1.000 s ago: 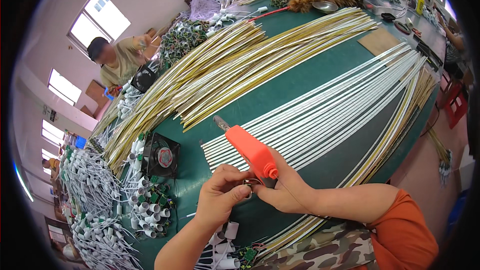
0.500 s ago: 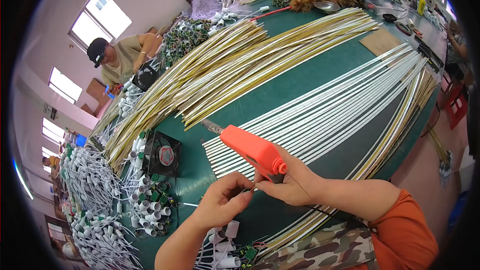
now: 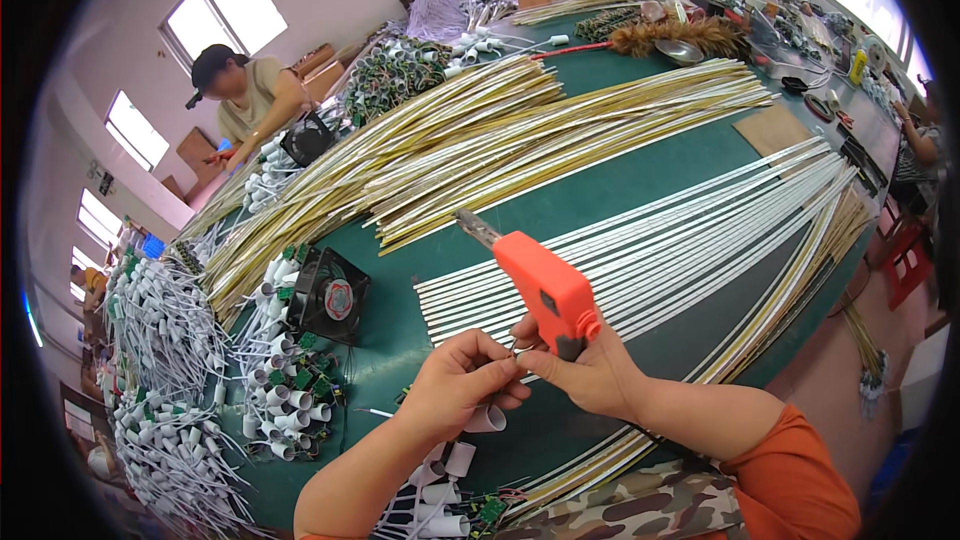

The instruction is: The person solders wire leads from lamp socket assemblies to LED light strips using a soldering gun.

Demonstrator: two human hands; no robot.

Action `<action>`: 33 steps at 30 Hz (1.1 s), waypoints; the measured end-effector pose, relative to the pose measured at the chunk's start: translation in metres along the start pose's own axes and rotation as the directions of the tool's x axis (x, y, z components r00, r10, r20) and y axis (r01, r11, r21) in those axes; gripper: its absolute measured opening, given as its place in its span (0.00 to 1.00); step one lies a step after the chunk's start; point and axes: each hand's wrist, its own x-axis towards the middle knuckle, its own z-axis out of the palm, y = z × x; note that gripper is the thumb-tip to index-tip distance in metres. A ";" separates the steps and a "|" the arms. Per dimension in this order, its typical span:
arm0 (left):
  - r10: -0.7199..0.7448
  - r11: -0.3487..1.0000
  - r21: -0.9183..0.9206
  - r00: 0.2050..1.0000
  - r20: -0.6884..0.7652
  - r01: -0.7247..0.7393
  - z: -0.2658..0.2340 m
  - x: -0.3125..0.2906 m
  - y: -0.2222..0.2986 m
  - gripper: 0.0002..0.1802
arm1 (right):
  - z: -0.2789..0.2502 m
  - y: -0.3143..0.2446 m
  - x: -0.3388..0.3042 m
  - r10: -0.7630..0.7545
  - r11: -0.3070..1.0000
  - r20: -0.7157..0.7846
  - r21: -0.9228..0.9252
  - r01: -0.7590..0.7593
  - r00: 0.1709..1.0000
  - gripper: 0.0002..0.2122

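In my right hand (image 3: 590, 372) is an orange soldering gun (image 3: 545, 285), its metal tip (image 3: 477, 227) pointing up and away over the table. My left hand (image 3: 468, 380) is closed in a pinch on thin wires (image 3: 516, 349), and my right thumb and finger meet it there. Just below my left fingers hangs a white cylindrical cap (image 3: 485, 419); its link to the wires is hidden. Beyond both hands lies a fanned row of white light strips (image 3: 610, 260) on the green table (image 3: 400, 430).
Yellow and white strips (image 3: 560, 150) lie in bundles farther back. A black fan (image 3: 328, 295) stands at left beside white caps with green circuit boards (image 3: 290, 400) and heaped white wires (image 3: 165, 330). More strips (image 3: 760, 310) run along the right edge. A co-worker (image 3: 245, 100) works at far left.
The soldering gun has tipped more upright, and both hands have shifted slightly right. A white cap now shows below my left fingers. The whole view has shifted a little.
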 end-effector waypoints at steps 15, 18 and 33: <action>-0.038 0.993 0.116 0.994 0.100 0.026 -0.001 -0.002 0.002 0.06 | -0.008 -0.004 0.001 0.168 0.984 0.074 0.049 -0.172 0.983 0.22; -0.076 0.986 0.150 0.995 0.057 0.066 0.003 -0.001 0.001 0.06 | -0.003 -0.001 -0.002 -0.013 1.000 0.004 -0.017 0.013 1.000 0.26; 0.365 0.846 0.477 0.911 -0.193 -0.238 -0.037 -0.068 0.089 0.03 | -0.012 -0.020 0.006 0.056 0.987 -0.180 0.157 -0.028 0.982 0.03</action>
